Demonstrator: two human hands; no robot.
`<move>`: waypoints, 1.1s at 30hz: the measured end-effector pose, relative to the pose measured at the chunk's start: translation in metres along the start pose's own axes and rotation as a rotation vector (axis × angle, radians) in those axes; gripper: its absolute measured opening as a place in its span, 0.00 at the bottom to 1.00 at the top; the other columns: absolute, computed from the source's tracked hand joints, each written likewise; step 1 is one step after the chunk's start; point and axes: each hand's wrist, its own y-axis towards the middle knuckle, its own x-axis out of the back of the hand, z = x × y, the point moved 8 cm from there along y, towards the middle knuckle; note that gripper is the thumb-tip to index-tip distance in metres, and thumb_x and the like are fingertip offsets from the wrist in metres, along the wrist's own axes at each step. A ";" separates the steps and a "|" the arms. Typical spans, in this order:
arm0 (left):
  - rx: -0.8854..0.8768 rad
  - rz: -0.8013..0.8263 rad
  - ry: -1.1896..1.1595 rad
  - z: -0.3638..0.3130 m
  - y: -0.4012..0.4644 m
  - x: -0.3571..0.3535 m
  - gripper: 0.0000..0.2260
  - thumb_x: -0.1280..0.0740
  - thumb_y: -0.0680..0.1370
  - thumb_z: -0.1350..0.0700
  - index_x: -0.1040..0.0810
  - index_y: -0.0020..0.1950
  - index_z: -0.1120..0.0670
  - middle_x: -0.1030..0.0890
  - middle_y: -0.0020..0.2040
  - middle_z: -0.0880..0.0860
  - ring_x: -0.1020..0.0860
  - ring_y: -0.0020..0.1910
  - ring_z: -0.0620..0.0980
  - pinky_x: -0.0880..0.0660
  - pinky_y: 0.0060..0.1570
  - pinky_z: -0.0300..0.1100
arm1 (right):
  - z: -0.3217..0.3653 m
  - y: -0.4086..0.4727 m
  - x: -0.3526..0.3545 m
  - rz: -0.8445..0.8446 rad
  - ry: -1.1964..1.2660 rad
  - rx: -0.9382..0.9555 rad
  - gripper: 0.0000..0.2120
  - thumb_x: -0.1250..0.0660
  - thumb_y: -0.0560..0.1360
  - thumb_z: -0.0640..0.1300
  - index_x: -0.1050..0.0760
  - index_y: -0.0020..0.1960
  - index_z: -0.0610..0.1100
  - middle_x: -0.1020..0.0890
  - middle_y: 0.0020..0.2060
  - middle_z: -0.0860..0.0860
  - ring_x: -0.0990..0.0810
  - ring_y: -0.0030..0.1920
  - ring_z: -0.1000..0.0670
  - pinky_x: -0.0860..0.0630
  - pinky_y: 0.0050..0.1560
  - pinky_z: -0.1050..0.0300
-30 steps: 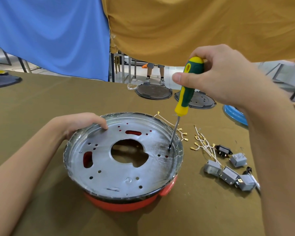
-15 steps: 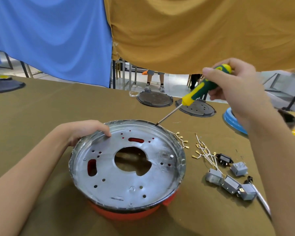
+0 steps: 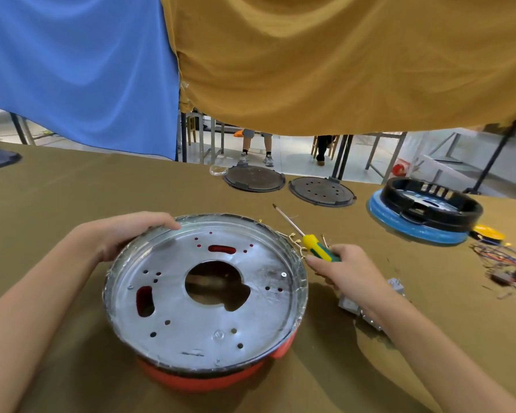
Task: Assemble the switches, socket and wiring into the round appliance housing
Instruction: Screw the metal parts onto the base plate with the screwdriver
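The housing (image 3: 206,293) rim is gripped by the left hand (image 3: 125,234). The screwdriver (image 3: 307,238) is held by the right hand (image 3: 349,272), low over the wires (image 3: 292,238); terminals may be snagged or scattered.

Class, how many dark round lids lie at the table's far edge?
2 in full view: one lid left, another lid right, side by side. A similar dark disc is partly cut off at far left.

Screwdriver (image 3: 313,245) in right hand (image 3: 350,271)
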 end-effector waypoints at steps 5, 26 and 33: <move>0.042 0.070 0.034 0.002 -0.001 -0.002 0.20 0.26 0.66 0.45 0.14 0.48 0.59 0.15 0.50 0.62 0.15 0.41 0.58 0.19 0.35 0.43 | 0.011 0.005 -0.010 -0.060 -0.271 0.081 0.11 0.28 0.74 0.51 0.27 0.45 0.46 0.22 0.38 0.48 0.24 0.38 0.49 0.27 0.38 0.51; -0.053 0.155 -0.008 -0.030 -0.037 -0.039 0.19 0.32 0.73 0.46 0.17 0.56 0.59 0.15 0.50 0.61 0.16 0.43 0.56 0.18 0.45 0.47 | 0.129 -0.024 0.031 0.045 0.336 0.464 0.15 0.22 0.67 0.38 0.26 0.47 0.45 0.14 0.39 0.51 0.15 0.40 0.53 0.18 0.46 0.56; -0.151 0.255 0.101 -0.035 -0.024 -0.078 0.20 0.26 0.66 0.55 0.21 0.56 0.58 0.16 0.47 0.54 0.18 0.44 0.51 0.20 0.42 0.41 | 0.144 -0.040 -0.017 0.219 -0.124 0.628 0.12 0.22 0.68 0.40 0.24 0.46 0.48 0.14 0.40 0.56 0.16 0.41 0.58 0.21 0.50 0.53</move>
